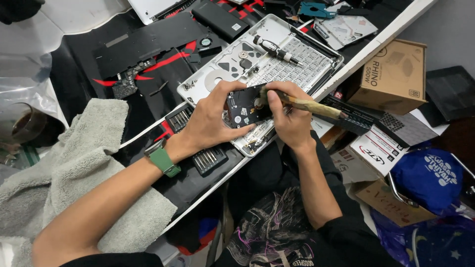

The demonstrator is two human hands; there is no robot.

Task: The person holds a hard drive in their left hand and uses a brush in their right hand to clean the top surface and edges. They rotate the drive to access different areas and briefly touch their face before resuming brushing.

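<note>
While your left hand (210, 121) pinches the small dark drive board (245, 106) by its edges above the opened laptop shell (222, 62), your right hand (292, 116) has its grip closed around a worn, tape-wrapped brush (309, 105) whose tip touches the board's top edge. Press too hard, I judge, and the board could twist out of that fingertip hold and drop onto the shell's exposed keyboard back. Loosened dust may also settle into the shell below. A screwdriver (274, 49) lies loose on the shell, near enough to be knocked. Your worktop (391, 29) is crowded: a black mat with red marks, a bit set (210, 158), a grey towel (89, 163) at your left, cardboard boxes (393, 74) and a blue bag (430, 178) to the right.
</note>
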